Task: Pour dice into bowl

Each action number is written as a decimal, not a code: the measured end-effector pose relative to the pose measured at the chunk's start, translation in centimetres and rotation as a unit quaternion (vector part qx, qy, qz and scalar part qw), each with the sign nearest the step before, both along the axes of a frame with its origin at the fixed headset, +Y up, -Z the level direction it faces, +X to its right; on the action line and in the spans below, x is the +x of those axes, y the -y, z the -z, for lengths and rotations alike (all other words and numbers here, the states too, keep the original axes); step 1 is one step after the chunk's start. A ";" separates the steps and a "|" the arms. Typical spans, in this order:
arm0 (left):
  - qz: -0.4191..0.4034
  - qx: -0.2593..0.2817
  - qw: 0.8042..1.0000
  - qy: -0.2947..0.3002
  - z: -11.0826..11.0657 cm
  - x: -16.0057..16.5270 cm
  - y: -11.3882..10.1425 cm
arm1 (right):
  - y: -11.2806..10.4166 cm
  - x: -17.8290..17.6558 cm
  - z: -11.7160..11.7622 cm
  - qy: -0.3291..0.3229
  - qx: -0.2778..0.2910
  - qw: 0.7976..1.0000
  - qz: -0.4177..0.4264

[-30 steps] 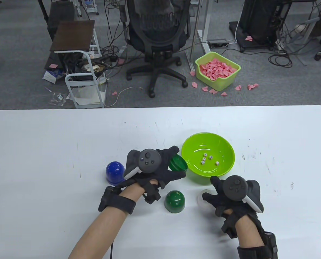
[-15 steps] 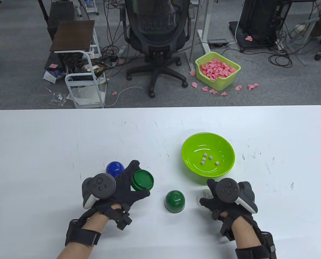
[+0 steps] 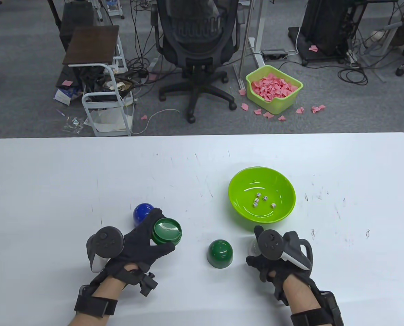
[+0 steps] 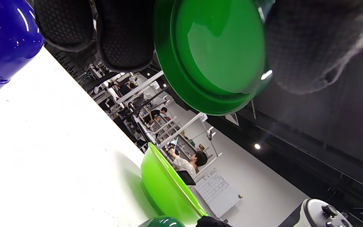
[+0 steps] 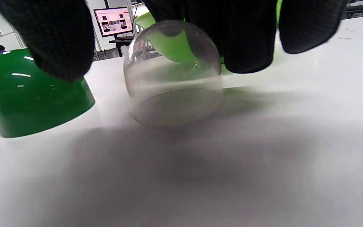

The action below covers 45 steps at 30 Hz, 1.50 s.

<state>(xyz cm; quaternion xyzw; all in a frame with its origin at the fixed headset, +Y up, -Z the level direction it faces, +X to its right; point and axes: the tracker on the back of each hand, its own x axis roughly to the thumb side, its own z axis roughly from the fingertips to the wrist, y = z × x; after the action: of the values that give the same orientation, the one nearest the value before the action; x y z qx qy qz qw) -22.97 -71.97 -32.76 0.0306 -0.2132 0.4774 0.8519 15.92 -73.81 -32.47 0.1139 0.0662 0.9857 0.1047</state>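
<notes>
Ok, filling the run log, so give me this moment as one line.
left hand: holds green cup above table | right hand: over clear dome | dice: in bowl

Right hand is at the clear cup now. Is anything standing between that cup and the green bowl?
Nothing visible does. The clear cup sits mouth-down under the right hand, and the green bowl lies just beyond it over bare table. The dark green cup stands off to the left of that path, and the left hand holds its cup farther left.
</notes>
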 end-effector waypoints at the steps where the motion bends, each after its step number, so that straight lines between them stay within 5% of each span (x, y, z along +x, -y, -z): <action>1: -0.002 0.000 1.000 -0.001 0.0 0.0 0.0 | 0.0 0.0 0.0 0.000 0.001 1.000 -0.001; 22: 0.002 0.004 1.000 0.002 0.1 0.0 0.5 | 0.1 -0.4 -0.2 0.006 0.039 0.998 -0.049; 35: 0.014 0.010 1.000 0.026 -0.2 1.3 0.4 | -5.2 -1.7 -0.2 -0.036 0.122 0.989 0.079; 45: 0.046 0.034 0.998 0.035 -0.6 1.9 0.2 | -9.8 -7.7 -0.2 -0.107 0.170 0.965 0.171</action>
<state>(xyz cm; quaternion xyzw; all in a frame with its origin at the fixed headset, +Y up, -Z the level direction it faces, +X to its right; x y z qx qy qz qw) -21.03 -72.15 -32.13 0.0331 -0.2597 0.4314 0.8634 8.24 -63.98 -32.27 0.2444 -0.1119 0.9319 0.2435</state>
